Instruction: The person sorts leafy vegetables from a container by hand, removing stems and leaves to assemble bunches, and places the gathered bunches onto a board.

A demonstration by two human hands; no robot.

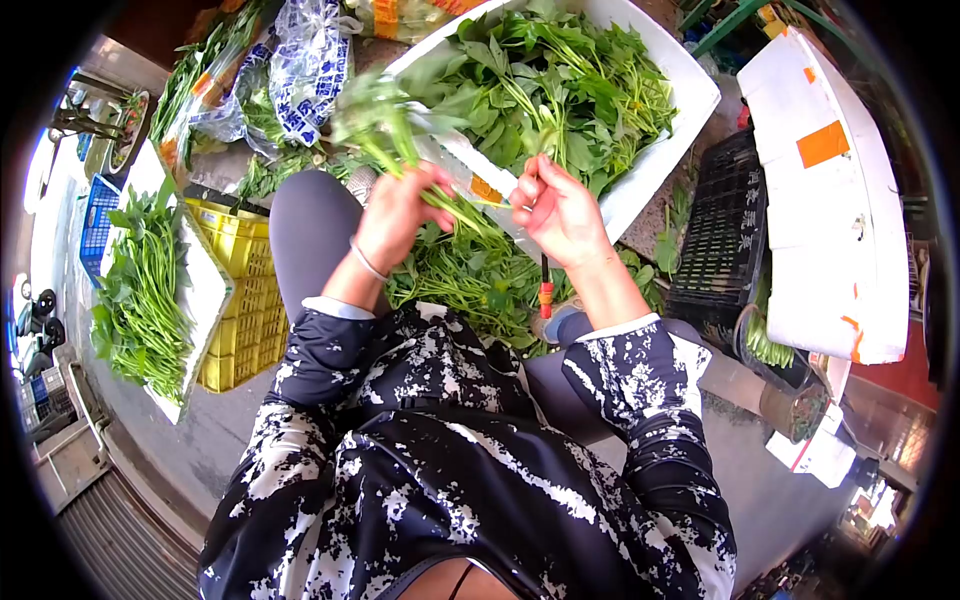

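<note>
My left hand (402, 215) is closed around a bunch of leafy green stems (395, 140), whose leaves are blurred by motion. Close by on the right, my right hand (562, 215) pinches a thin green stem (497, 205) between thumb and fingers. Behind both hands, a white foam box (690, 95) is heaped with leafy greens (590, 85). More loose greens (460, 275) lie in a pile below my hands, between my knees.
At left, a white foam lid (200, 290) bearing long-stemmed greens rests by yellow crates (245, 300). Plastic bags (312, 75) with greens lie at the back left. To the right stand a black crate (715, 230) and a white foam box (820, 200) with orange tape.
</note>
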